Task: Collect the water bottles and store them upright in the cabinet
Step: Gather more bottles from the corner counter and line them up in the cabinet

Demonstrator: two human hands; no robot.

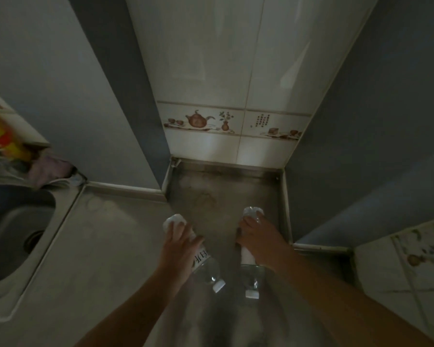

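You hold one bottle in each hand over the steel counter [115, 236]. Your left hand [178, 237] is wrapped around the left bottle [203, 262], and your right hand [259, 236] is wrapped around the right bottle [248, 256]. Both bottles lie almost flat, with the white caps toward you at 6 o'clock and the bottoms toward the tiled wall [223, 71] at 12 o'clock. I think you hold them by the lower body because you picked them up lying down; for upright storage you must turn each one so that the cap looks up.

The bottles are in the narrow recess between two blue-grey panels, which may be open cabinet doors, but I cannot tell this surely. No shelf is visible, so where the bottles should stand is not clear. Your fingers cover most of each bottle's label, and only some dark characters show on the left one. At 9 o'clock is the sink [15, 234], cut off by the edge, and above it a yellow package [0, 136], too blurred to read. The light is weak, so I cannot see how full the bottles are.
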